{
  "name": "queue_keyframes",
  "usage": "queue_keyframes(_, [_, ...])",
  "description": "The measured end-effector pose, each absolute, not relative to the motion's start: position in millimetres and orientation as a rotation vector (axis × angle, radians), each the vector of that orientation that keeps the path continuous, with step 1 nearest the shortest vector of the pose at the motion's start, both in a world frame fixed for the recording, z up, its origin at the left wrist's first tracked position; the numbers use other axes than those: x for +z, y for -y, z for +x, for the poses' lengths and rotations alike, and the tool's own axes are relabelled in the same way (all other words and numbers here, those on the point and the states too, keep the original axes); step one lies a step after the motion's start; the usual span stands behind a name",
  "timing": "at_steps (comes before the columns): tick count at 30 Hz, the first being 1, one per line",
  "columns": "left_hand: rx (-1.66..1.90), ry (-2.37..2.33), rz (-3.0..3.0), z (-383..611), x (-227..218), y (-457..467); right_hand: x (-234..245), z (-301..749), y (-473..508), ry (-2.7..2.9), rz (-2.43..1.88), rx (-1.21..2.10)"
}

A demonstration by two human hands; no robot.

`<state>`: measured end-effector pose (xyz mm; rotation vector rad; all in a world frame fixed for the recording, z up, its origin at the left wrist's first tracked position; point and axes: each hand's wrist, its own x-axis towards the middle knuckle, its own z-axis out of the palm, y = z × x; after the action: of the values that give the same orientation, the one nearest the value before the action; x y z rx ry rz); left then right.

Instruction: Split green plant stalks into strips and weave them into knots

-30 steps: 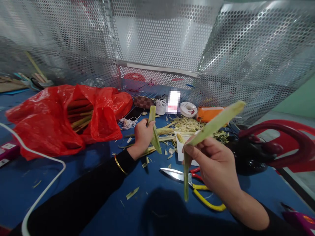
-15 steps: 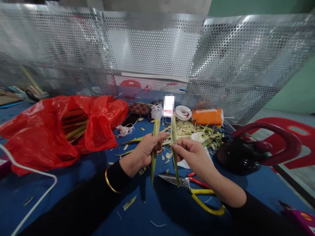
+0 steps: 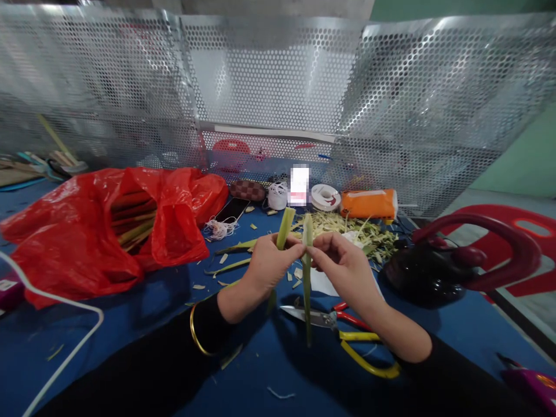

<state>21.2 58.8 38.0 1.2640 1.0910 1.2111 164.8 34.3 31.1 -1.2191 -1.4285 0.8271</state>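
Observation:
My left hand [image 3: 268, 267] is closed around a green plant stalk [image 3: 285, 227], whose top end sticks up above the fist. A second, paler stalk [image 3: 307, 284] hangs nearly upright beside it, pinched by my right hand [image 3: 350, 267]. The thumb and finger of my left hand also reach this second stalk, and the fingertips of both hands meet there. Under the hands lies a pair of shears [image 3: 321, 318] with red and yellow handles, blades pointing left. Several loose green strips [image 3: 234, 267] lie on the blue table to the left of my hands.
A red plastic bag [image 3: 82, 231] of stalks sits at the left. Behind my hands are a heap of shavings [image 3: 373, 234], a white spool [image 3: 325, 198] and an orange packet [image 3: 368, 204]. A dark kettle [image 3: 423, 275] stands at the right. Perforated metal sheeting [image 3: 269, 81] rises behind.
My hands have come together. The left has turned inward, tilting its stalk to the right, and its fingertips now touch the stalk in my right hand, which hangs straighter.

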Motion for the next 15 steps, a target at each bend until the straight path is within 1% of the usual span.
queue_keyframes(3, [1.180, -1.083, 1.348, 24.1, 34.0, -56.7, 35.4, 166.7, -36.6, 1.330, -1.190, 0.894])
queue_keyframes(8, [1.157, -1.091, 1.216, 26.3, 32.6, -54.8, 34.3, 167.9, -39.4, 1.222, -1.175, 1.038])
queue_keyframes(15, [1.181, -1.036, 1.168, 28.4, 30.1, -55.6, 31.0, 166.6, -38.5, 1.233, -1.171, 1.071])
